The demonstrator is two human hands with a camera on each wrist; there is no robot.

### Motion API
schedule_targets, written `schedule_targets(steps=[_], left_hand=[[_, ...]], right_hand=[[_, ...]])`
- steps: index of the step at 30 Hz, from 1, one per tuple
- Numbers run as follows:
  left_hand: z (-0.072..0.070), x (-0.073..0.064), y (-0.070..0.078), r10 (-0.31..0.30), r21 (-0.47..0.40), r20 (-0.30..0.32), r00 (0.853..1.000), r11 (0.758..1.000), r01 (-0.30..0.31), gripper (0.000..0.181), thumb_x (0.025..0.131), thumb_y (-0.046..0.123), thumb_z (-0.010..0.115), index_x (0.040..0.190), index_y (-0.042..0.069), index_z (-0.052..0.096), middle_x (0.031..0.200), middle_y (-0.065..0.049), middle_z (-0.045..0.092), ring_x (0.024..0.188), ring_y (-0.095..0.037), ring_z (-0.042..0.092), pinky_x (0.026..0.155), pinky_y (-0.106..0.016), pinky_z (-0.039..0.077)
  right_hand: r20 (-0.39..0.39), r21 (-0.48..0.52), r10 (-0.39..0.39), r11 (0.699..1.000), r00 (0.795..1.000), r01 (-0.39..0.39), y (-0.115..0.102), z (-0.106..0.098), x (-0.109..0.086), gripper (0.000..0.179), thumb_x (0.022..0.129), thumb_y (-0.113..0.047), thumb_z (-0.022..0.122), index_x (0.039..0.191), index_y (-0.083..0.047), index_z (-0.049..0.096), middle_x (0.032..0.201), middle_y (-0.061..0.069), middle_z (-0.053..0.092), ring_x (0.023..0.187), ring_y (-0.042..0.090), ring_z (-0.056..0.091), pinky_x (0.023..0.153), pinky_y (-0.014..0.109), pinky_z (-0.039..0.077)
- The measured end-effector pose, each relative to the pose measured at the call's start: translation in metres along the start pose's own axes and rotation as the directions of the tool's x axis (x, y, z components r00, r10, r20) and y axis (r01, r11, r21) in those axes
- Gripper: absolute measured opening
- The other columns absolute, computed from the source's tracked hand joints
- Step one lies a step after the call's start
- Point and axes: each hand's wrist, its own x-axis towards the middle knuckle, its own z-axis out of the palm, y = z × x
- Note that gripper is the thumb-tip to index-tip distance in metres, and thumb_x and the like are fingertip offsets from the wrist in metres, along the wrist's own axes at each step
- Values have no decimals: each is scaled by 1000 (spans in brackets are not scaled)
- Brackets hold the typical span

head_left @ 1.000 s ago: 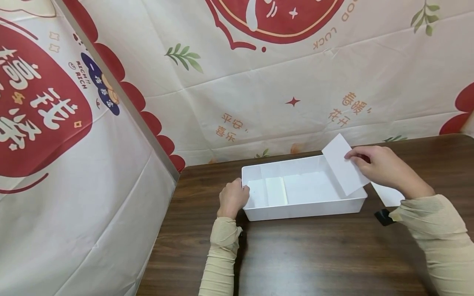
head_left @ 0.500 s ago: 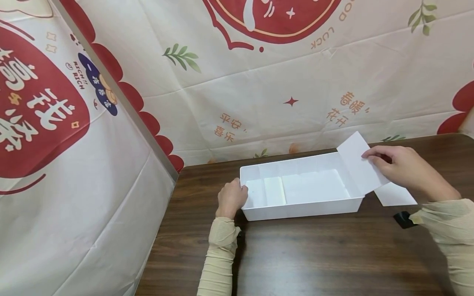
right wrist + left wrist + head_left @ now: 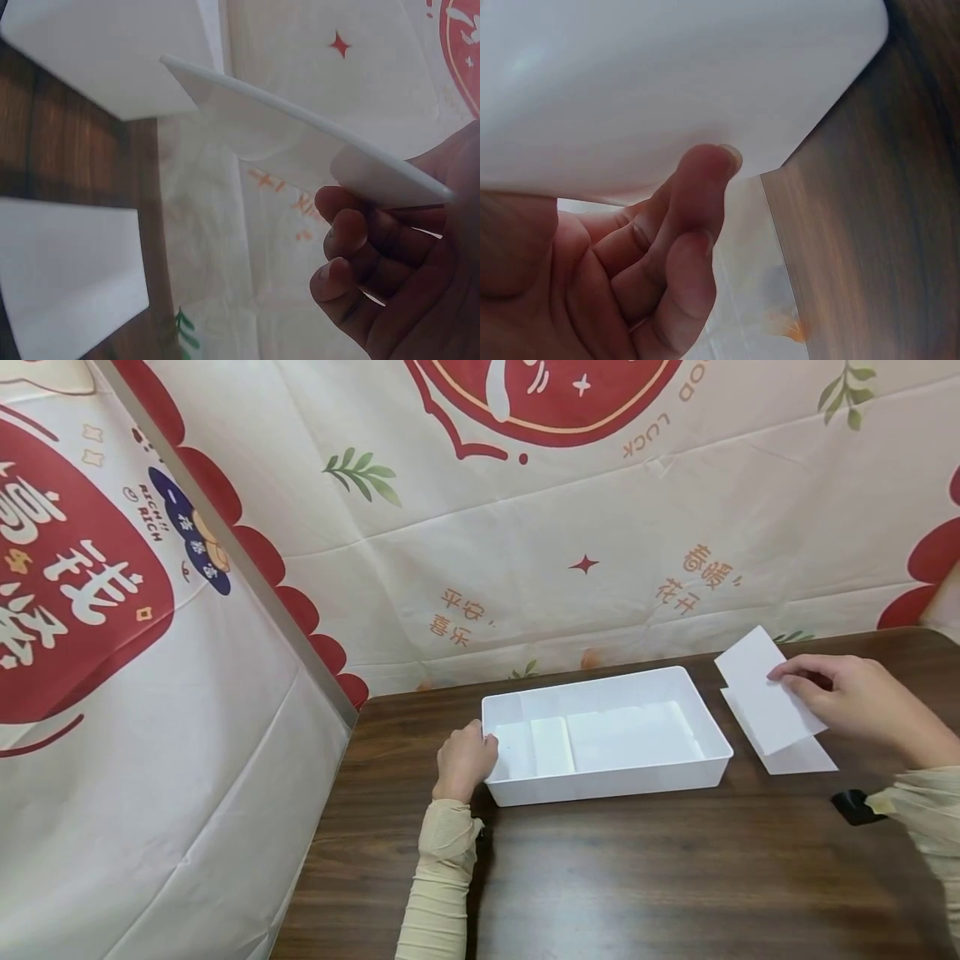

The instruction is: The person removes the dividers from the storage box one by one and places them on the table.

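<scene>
A shallow white rectangular tray (image 3: pixel 600 783) stands on the table. Its left rim is gripped by my left hand (image 3: pixel 463 762), thumb at the top; in the left wrist view curled fingers (image 3: pixel 697 187) touch the tray's outer wall (image 3: pixel 675 82). Right of the tray, my right hand (image 3: pixel 851 693) pinches a thin white rectangular panel (image 3: pixel 772 697) by its edge. The right wrist view shows this panel (image 3: pixel 277 124) nearly edge-on, the thumb mostly hidden. Beneath it a second white panel (image 3: pixel 802 758) lies on the table, partly covered.
A white divider (image 3: pixel 553 746) sits inside the tray towards its left. The dark wood table (image 3: pixel 615 868) extends in front. A printed cloth (image 3: pixel 525 560) hangs behind, and another cloth (image 3: pixel 187 777) hangs on the left.
My right hand has carried the white panel rightwards, from over the tray's right end to above the other panel. My left hand keeps its grip on the tray.
</scene>
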Motion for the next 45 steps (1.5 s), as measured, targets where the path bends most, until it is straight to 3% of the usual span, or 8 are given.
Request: schedule_targets(steps=[4,13,22,29,36,41,45], left_hand=[[-1,0,-1,1,-6,-2,1000,1000,-1,27,97,24,53,106,3,67,95,-16,71,80,-31,67,67,-47,51],[-4,-1,-4,13,27,-18,1000,1000,-12,25,96,24,52,99,4,67,91,-18,70,79,-34,68,64,-49,51],[-4,-1,-4,13,7,-2,1000,1000,-13,28,97,24,51,106,3,67,94,-16,71,78,-31,67,65,-48,51],[-2,0,-5,11,-2,-2,1000,1000,-11,28,96,24,51,107,3,67,96,-16,71,80,-31,67,67,-48,51],[0,0,-3,12,-5,-3,1000,1000,-12,28,97,24,51,107,3,67,95,-16,71,79,-31,67,67,-48,51],[0,0,-2,18,0,-3,1000,1000,-18,27,97,24,52,106,3,67,92,-16,71,76,-29,66,65,-47,51],[1,0,-1,18,2,0,1000,1000,-18,28,97,24,52,106,3,67,93,-16,71,76,-29,66,65,-47,51]], right_hand=[[16,-14,9,1000,1000,-8,12,-2,-1,14,92,-6,64,103,-2,72,102,33,65,74,30,55,59,26,39],[23,-27,47,999,999,-46,36,-2,-1,13,93,-7,62,100,-1,72,99,32,66,75,30,53,59,23,35],[58,0,113,994,992,-113,57,-5,-4,13,94,-8,63,98,0,72,101,36,63,76,33,51,62,27,35],[60,-2,123,992,991,-123,70,-4,-8,13,93,-8,63,96,1,72,100,36,64,72,23,50,61,23,32],[56,10,172,985,984,-173,80,-1,-12,15,94,-7,62,99,5,70,105,40,60,80,38,51,69,36,36],[40,12,191,981,981,-191,89,1,-16,15,95,-6,60,98,5,70,106,39,61,84,40,51,71,35,33],[58,33,212,976,975,-215,95,3,-20,19,97,-7,58,100,8,68,110,41,58,90,45,51,75,47,37]])
